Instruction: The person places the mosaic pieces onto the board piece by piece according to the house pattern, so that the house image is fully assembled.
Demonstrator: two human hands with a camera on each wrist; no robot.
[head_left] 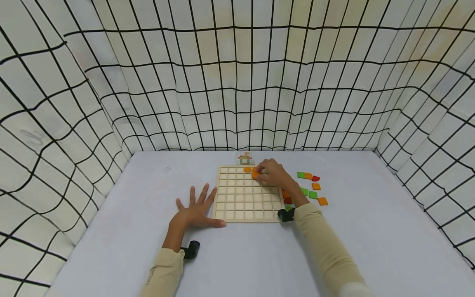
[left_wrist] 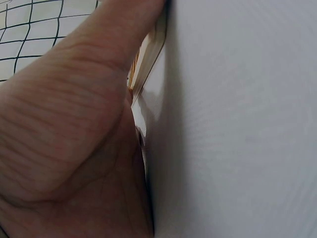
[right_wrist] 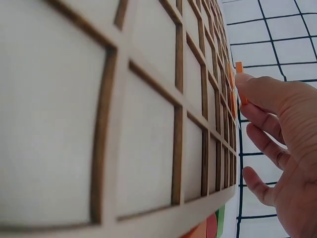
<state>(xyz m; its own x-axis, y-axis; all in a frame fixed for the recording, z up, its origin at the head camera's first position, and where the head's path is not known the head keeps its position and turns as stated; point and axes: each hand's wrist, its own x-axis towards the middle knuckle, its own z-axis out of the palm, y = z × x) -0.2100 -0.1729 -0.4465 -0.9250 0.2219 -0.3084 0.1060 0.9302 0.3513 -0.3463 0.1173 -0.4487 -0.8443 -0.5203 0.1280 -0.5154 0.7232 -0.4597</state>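
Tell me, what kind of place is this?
Probably a recording booth for filming hands: white walls with a black grid enclose a plain table, with only a wooden puzzle board and coloured tiles.

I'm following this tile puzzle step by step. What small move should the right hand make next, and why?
Probably lower the orange tile into the cell under it. The right hand pinches it over the top rows of the wooden grid board, beside the orange piece already seated, while the left hand rests flat at the board's left edge.
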